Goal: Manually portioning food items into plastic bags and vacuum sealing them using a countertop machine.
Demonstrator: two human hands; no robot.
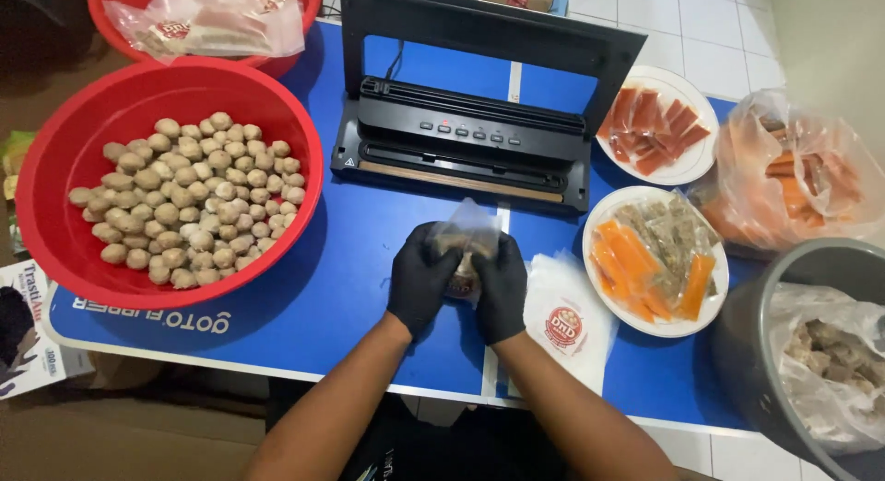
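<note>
Forearms, bare, nearest. Left hand (pixel 421 276) and right hand (pixel 501 287), black-gloved, both clasped around a filled clear bag (pixel 466 244) on the blue table (pixel 350 296), before the open vacuum sealer (pixel 466 135). Risk: bag's loose mouth tipping, spilling contents.

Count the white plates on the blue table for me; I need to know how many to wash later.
2. One white plate at the table's far right holds red packets; the other, nearer, holds orange and brown packets. Others may be hidden.

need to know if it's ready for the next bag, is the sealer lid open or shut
Open. The black vacuum sealer has its lid raised upright behind the base, leaving the sealing strip and button row exposed.
</note>
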